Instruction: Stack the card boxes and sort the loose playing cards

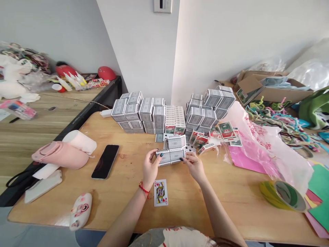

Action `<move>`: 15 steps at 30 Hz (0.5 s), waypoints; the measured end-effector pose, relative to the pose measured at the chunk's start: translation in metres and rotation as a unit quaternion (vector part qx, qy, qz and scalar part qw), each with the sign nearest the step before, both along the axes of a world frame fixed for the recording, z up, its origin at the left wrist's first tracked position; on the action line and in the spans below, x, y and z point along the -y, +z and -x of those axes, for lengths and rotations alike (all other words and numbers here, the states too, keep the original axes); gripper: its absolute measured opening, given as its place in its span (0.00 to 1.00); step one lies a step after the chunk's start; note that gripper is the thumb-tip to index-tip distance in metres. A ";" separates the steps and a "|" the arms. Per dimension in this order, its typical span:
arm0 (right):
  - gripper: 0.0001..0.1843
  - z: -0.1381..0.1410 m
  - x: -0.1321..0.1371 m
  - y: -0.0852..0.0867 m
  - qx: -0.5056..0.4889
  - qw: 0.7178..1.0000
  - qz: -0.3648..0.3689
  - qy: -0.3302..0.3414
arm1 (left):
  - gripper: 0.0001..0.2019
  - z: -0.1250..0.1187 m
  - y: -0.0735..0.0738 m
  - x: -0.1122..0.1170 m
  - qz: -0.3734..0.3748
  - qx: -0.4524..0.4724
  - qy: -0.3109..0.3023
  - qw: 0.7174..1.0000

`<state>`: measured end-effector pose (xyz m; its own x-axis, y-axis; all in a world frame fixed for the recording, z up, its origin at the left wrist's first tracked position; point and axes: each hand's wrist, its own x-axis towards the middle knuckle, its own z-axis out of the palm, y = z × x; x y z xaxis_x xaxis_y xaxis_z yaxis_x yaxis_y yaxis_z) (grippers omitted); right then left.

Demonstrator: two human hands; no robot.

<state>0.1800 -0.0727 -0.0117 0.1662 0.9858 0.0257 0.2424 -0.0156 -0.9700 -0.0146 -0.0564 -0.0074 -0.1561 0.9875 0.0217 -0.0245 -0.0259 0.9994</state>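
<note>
Between my hands is a small block made of playing cards (170, 156), with grey patterned backs facing out. My left hand (151, 164) grips its left end, thumb in front and fingers at the side. At the right end, my right hand (193, 166) pinches the block's corner. A card piece (176, 142) stands on top, partly folded up at its left. Face up on the table below lies a queen of hearts (160, 192). Behind the block, stacked card blocks (151, 113) stand at the left and more card blocks (203, 115) at the right.
Boxed decks (174, 118) stack between the card blocks; loose card boxes (226, 132) lie to their right. At left are a phone (105, 162), a pink visor (61, 154) and a computer mouse (81, 211). Yellow tape (282, 195), a plastic bag (267, 144) and coloured paper lie right.
</note>
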 end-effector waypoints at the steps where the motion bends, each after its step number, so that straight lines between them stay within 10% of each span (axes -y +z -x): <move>1: 0.17 0.001 0.000 0.003 0.003 1.000 0.007 -0.002 | 0.17 0.000 0.000 -0.001 0.005 0.004 -0.001 1.000; 15: 0.48 0.046 0.015 0.020 -0.069 0.986 0.119 -0.089 | 0.25 0.002 -0.005 0.033 -0.018 -0.050 -0.088 0.995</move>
